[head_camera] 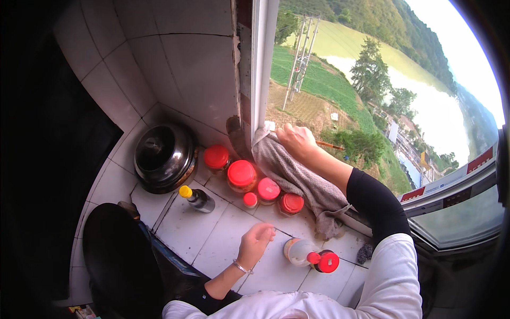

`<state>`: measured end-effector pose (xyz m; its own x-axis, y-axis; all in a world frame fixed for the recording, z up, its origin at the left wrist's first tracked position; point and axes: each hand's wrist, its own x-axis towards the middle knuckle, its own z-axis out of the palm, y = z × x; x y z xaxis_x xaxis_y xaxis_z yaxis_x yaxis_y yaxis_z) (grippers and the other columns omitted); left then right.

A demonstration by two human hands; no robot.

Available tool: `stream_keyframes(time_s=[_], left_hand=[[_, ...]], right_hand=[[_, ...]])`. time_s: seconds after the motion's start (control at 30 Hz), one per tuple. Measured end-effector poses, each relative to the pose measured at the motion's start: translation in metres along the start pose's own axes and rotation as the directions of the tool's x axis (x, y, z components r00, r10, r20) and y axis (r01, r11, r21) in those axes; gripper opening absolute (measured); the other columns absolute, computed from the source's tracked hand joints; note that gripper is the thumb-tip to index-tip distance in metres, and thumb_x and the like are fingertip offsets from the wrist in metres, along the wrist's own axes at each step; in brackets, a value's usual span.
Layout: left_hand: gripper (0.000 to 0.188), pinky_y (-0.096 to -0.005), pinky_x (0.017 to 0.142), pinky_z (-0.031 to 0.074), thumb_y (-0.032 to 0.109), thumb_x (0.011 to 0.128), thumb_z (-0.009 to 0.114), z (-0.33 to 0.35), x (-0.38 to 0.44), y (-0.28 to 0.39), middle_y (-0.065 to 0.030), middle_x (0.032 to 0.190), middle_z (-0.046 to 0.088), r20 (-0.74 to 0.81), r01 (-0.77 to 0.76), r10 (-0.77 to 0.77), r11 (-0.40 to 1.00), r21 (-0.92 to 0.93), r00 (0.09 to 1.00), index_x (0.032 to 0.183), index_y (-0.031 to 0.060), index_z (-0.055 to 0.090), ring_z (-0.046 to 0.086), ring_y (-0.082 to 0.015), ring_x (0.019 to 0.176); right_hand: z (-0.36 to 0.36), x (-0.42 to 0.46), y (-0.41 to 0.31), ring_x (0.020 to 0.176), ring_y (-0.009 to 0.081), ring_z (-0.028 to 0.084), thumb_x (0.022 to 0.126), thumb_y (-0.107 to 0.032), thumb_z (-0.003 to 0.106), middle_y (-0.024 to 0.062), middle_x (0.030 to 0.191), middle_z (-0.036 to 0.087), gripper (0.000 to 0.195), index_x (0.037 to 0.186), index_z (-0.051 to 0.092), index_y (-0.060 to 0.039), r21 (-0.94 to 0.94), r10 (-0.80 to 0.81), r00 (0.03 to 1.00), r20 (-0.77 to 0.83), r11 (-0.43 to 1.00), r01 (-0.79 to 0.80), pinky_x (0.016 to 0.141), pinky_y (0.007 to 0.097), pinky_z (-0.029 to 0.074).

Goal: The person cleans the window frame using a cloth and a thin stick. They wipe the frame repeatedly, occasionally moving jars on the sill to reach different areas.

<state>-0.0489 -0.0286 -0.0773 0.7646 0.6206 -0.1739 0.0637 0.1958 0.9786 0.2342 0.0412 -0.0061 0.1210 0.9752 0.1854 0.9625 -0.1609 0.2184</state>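
Observation:
My right hand (297, 140) is closed around a thin wooden stick, perhaps chopsticks (330, 145), above a grey towel (295, 173) that lies along the window sill. A small white piece (269, 126) shows beside the hand at the towel's upper end; whether the stick touches it I cannot tell. My left hand (257, 241), with a silver bracelet on its wrist, is held over the white tiled counter (215, 239), fingers partly curled and nothing seen in them. Nearest to it are a small red-lidded jar (250, 199) and a clear bottle with a red cap (301, 252).
Several red-lidded jars (242, 176) stand by the sill, with a yellow-capped dark bottle (199, 200) nearby. A lidded metal pot (165, 157) fills the back corner. A dark wok (119, 259) is at left. The window (261, 71) stands open at right.

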Motion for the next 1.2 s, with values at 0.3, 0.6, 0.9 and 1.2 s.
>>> stream_keyframes(time_s=[0.3,0.6,0.9,1.2], left_hand=[[0.015,-0.0231,0.067,0.047,0.008,0.089,0.050,-0.044,-0.022,-0.013,-0.0075,0.080,0.061,-0.176,0.016,-0.032,0.996,-0.089,0.984,0.098,-0.0019,0.055,0.058,-0.0111,0.070],[0.015,-0.0226,0.066,0.046,0.010,0.089,0.051,-0.044,-0.036,-0.007,-0.0070,0.079,0.061,-0.155,0.080,-0.104,0.985,-0.152,0.982,0.097,-0.0016,0.055,0.057,-0.0110,0.069],[0.014,-0.0216,0.063,0.044,0.010,0.090,0.050,-0.050,-0.049,0.008,-0.0065,0.078,0.061,-0.202,-0.033,-0.004,0.983,-0.179,0.979,0.097,-0.0013,0.054,0.055,-0.0105,0.066],[0.014,-0.0206,0.057,0.041,0.009,0.089,0.050,-0.051,-0.064,0.000,-0.0064,0.076,0.061,-0.196,0.010,-0.055,0.975,-0.223,0.979,0.096,-0.0005,0.055,0.056,-0.0104,0.063]], right_hand=[[-0.022,0.018,-0.026,0.070,0.0252,0.065,0.077,-0.006,0.052,0.0165,0.078,0.061,0.010,0.081,0.060,-0.0006,-0.074,0.066,0.969,0.238,0.996,-0.049,0.054,0.0343,0.051],[0.039,0.049,-0.010,0.058,0.0212,0.063,0.073,-0.010,0.055,0.0105,0.066,0.060,0.013,0.063,0.058,-0.0035,-0.201,-0.254,0.953,0.165,0.937,0.285,0.043,0.0331,0.048],[0.019,-0.063,0.033,0.059,0.0180,0.062,0.077,-0.014,0.051,0.0072,0.067,0.063,0.016,0.072,0.060,-0.0025,-0.293,-0.195,0.860,0.472,0.885,0.361,0.046,0.0316,0.046],[-0.027,-0.220,0.072,0.068,0.0213,0.065,0.077,-0.015,0.052,0.0095,0.072,0.065,0.014,0.077,0.062,-0.0042,-0.323,0.209,0.677,0.706,0.945,0.045,0.053,0.0331,0.050]])
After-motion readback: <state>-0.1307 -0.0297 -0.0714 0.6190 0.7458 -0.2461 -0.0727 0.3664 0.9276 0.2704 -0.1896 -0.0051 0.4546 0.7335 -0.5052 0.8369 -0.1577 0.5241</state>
